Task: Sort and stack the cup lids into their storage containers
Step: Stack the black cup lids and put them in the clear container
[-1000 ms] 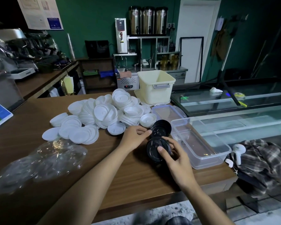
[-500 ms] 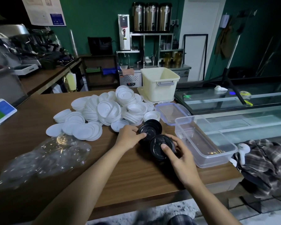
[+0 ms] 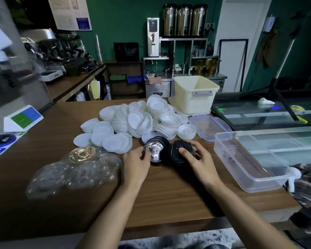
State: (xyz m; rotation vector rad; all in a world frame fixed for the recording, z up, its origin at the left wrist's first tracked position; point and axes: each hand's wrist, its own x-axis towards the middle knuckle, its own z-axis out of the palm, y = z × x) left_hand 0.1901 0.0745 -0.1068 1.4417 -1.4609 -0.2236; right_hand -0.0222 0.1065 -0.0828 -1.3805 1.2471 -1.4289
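Two stacks of black cup lids lie side by side on the wooden counter. My left hand [image 3: 136,159] grips the left black stack [image 3: 157,152], whose glossy top reflects light. My right hand [image 3: 196,157] holds the right black stack [image 3: 179,153], fingers curled over its top and far rim. Behind them spreads a heap of white lids [image 3: 133,123]. Clear plastic lids [image 3: 75,169] lie at the left. An empty clear storage container [image 3: 248,169] stands to the right of my right hand, and a cream bin [image 3: 196,94] stands behind the white heap.
The clear container's lid [image 3: 209,127] lies flat between the bin and the container. A glass display case [image 3: 276,121] borders the counter on the right. A green-blue card stand [image 3: 23,117] and a blue round sticker [image 3: 3,139] sit at the far left. A plaid cloth [image 3: 307,186] hangs at the right.
The two black stacks now lie side by side rather than one behind the other. My left hand has shifted onto the left stack; my right hand stays on the right stack.
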